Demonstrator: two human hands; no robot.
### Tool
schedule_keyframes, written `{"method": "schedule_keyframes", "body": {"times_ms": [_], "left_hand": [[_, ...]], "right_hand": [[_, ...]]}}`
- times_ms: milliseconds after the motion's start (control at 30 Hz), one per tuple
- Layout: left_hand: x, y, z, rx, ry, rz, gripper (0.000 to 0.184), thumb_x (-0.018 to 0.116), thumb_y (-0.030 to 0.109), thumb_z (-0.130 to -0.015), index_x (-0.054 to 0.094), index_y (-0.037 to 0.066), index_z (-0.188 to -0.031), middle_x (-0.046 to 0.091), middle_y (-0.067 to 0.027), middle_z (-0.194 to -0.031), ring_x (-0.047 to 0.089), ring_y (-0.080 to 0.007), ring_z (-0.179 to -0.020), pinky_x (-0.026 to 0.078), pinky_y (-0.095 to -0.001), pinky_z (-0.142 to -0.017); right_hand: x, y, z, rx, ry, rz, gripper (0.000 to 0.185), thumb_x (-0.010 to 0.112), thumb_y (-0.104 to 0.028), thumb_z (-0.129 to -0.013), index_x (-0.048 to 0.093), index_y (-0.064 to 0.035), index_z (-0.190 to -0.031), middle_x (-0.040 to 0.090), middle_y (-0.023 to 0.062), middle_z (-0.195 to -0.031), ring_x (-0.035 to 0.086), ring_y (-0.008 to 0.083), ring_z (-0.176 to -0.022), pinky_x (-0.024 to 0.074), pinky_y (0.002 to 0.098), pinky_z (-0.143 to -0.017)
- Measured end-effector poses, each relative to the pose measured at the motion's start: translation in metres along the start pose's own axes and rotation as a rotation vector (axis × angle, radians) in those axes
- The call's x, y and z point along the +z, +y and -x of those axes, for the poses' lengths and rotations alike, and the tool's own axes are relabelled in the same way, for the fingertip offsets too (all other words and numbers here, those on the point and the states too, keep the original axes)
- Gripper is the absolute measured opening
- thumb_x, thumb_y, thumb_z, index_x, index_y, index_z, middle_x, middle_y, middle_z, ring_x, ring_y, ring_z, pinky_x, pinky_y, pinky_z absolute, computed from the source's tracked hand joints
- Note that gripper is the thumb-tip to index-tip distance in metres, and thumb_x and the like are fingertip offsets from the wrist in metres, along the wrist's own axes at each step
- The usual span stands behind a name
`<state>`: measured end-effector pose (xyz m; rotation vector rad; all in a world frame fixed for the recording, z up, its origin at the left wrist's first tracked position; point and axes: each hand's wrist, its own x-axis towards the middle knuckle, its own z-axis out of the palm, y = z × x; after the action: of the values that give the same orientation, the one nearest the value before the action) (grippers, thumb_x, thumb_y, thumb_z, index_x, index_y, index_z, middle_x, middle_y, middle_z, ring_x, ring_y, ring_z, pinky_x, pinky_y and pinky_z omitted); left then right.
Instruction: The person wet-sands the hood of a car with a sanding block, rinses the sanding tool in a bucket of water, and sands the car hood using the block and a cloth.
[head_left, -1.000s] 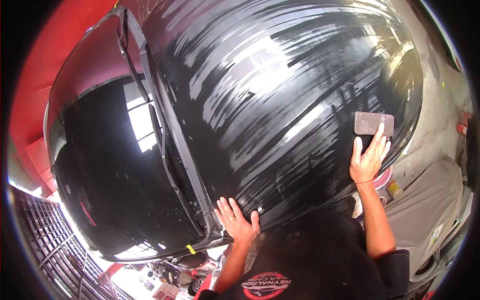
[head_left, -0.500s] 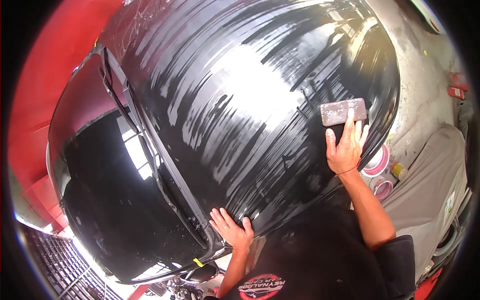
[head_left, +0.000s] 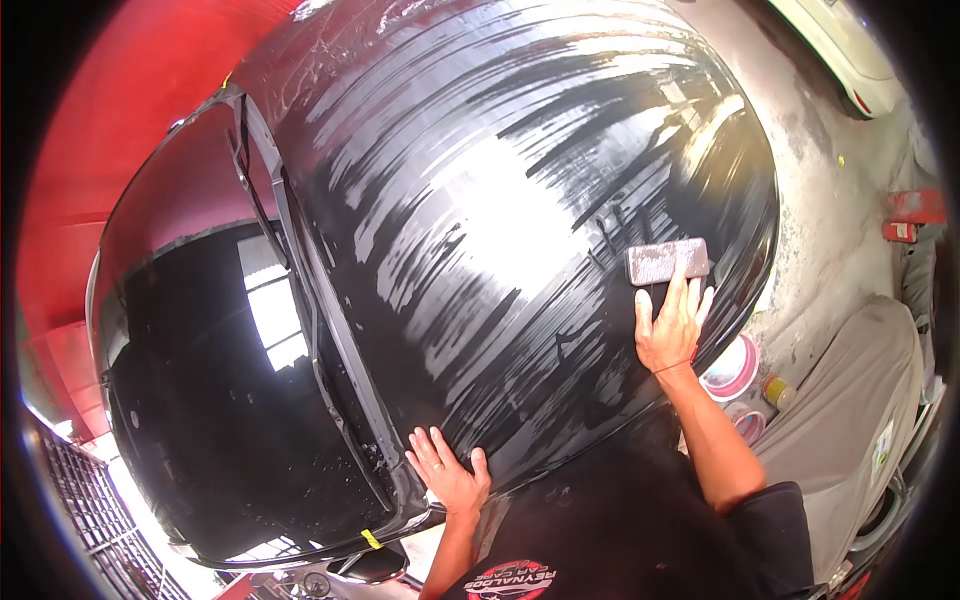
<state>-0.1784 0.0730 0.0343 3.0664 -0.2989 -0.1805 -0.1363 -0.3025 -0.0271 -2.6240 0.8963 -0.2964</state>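
Note:
A black car hood (head_left: 400,360), streaked with wet-looking smears and a bright glare, fills the middle of the view. On its near right part lies a grey-brown, white-speckled rectangular sanding block (head_left: 645,262). My right hand (head_left: 668,335) is at the block's near edge, its index fingertip resting on top, the thumb and other fingers spread apart. Flat on the hood's corner by the windshield base rests my left hand (head_left: 455,482), fingers stretched out and holding nothing.
Left of the hood are the wiper (head_left: 318,340) and dark windshield (head_left: 200,400). Yellow tape (head_left: 371,539) marks the near edge. On the floor at right stand a pinkish bucket (head_left: 738,375), a can (head_left: 778,392) and a grey cover (head_left: 850,400). A white car (head_left: 840,55) is beyond.
The view has shifted, so hood, block and hands sit lower in it. My right hand keeps the same hold on the block's edge, and my left hand stays flat on the hood.

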Motion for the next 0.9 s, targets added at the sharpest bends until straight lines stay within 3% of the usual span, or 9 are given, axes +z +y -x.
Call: {"method": "schedule_keyframes", "body": {"times_ms": [67, 200, 333, 633, 900], "left_hand": [[0.0008, -0.001, 0.0004, 0.001, 0.002, 0.01, 0.08, 0.057, 0.045, -0.094, 0.032, -0.004, -0.153, 0.027, -0.0281, -0.16, 0.022, -0.046, -0.15, 0.013, -0.0597, -0.122], [0.0006, -0.0013, 0.0012, -0.003, 0.009, 0.006, 0.079, 0.055, 0.044, -0.095, 0.032, -0.003, -0.154, 0.026, -0.0262, -0.161, 0.021, -0.0437, -0.151, 0.012, -0.0581, -0.123], [-0.0014, -0.0013, 0.0011, -0.002, 0.018, 0.045, 0.081, 0.062, 0.042, -0.091, 0.035, -0.004, -0.151, 0.027, -0.0284, -0.16, 0.023, -0.0467, -0.149, 0.014, -0.0612, -0.121], [-0.0066, -0.0003, 0.0006, -0.015, 0.06, 0.091, 0.081, 0.068, 0.042, -0.087, 0.04, 0.0, -0.15, 0.035, -0.0285, -0.153, 0.03, -0.0469, -0.144, 0.02, -0.0619, -0.12], [-0.0051, 0.0, 0.0018, -0.026, 0.048, 0.064, 0.084, 0.066, 0.047, -0.088, 0.037, -0.001, -0.151, 0.029, -0.0305, -0.156, 0.024, -0.048, -0.147, 0.015, -0.0611, -0.121]], "right_hand": [[0.0001, 0.0004, 0.0002, -0.005, -0.011, 0.009, 0.083, 0.06, -0.038, -0.093, 0.026, 0.0062, -0.155, 0.05, 0.026, -0.145, 0.035, 0.0468, -0.143, 0.0125, 0.0602, -0.121], [0.0016, 0.0009, 0.0018, 0.025, -0.057, 0.021, 0.083, 0.061, -0.038, -0.094, 0.024, 0.0059, -0.155, 0.049, 0.0295, -0.145, 0.036, 0.0484, -0.142, 0.0122, 0.0589, -0.121], [0.0043, 0.0021, 0.0031, 0.008, -0.035, 0.041, 0.081, 0.059, -0.038, -0.096, 0.024, 0.0058, -0.155, 0.051, 0.0281, -0.144, 0.039, 0.05, -0.139, 0.0127, 0.059, -0.121], [0.0044, 0.0012, 0.0026, 0.015, -0.049, 0.032, 0.081, 0.055, -0.039, -0.097, 0.021, 0.0033, -0.157, 0.04, 0.0273, -0.154, 0.034, 0.0487, -0.142, 0.0104, 0.0573, -0.122], [0.0045, 0.0008, 0.0033, 0.026, -0.054, 0.059, 0.082, 0.054, -0.041, -0.097, 0.02, 0.0013, -0.158, 0.04, 0.0257, -0.155, 0.038, 0.0487, -0.14, 0.0113, 0.0564, -0.122]]}}
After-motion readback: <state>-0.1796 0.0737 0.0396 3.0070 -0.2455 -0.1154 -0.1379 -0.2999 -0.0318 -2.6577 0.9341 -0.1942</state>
